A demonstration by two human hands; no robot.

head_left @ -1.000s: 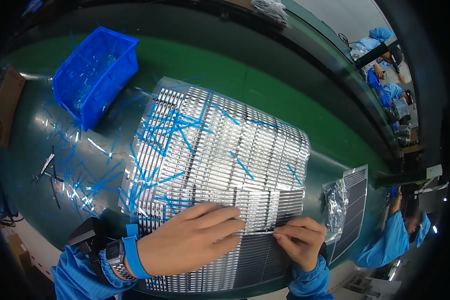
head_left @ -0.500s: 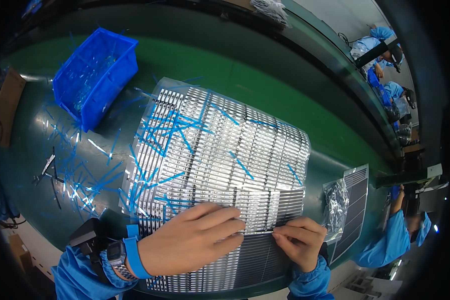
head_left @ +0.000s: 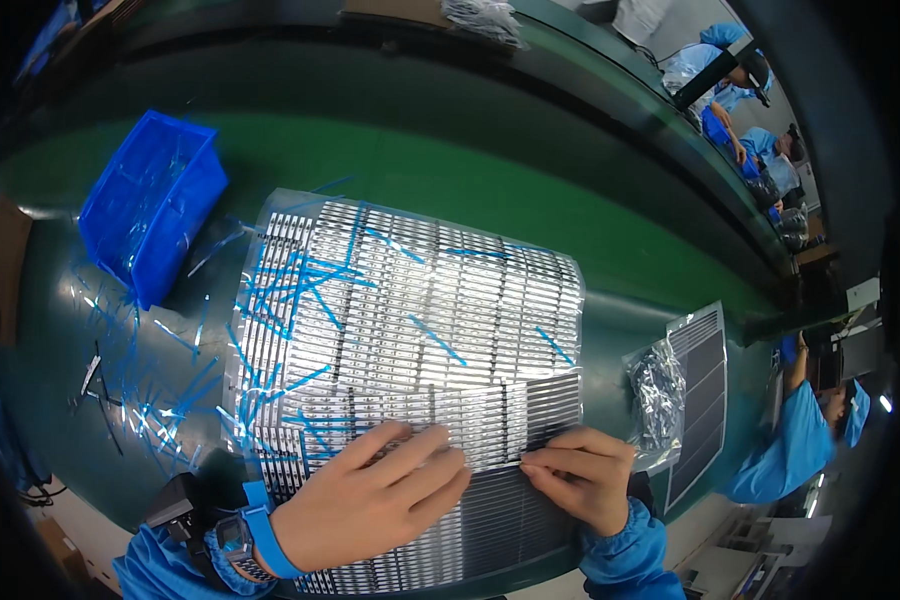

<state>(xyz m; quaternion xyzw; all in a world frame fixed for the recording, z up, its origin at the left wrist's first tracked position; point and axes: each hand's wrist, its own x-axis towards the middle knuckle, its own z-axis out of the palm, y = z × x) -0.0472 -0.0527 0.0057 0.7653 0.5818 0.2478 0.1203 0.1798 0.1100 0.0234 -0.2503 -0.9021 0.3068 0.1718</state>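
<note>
A broad sheet covered in rows of narrow silver strips (head_left: 400, 345) lies before me, with a dark, bare, lined part (head_left: 515, 515) at its lower right. My left hand (head_left: 370, 495) rests palm down on the strips, its slightly bent fingers apart. Thumb and forefinger of my right hand (head_left: 585, 475) are pinched together at the right end of a strip row, where silver meets dark backing. What lies between those fingertips is too small to make out. Thin blue film strips (head_left: 295, 290) are scattered over the sheet's left side, a few farther right.
A blue plastic bin (head_left: 185, 240) with clear film bits stands at the far left. Loose blue and clear film scraps (head_left: 155, 400) litter the table nearer me. To the right, a clear bag (head_left: 655, 400) overlaps a dark lined sheet (head_left: 705, 420). Co-workers in blue (head_left: 790, 445) sit beyond.
The whole view has shifted, so the bin and sheet appear farther left and a little lower. Both hands keep nearly the same places on the sheet; the right hand's pinch persists.
</note>
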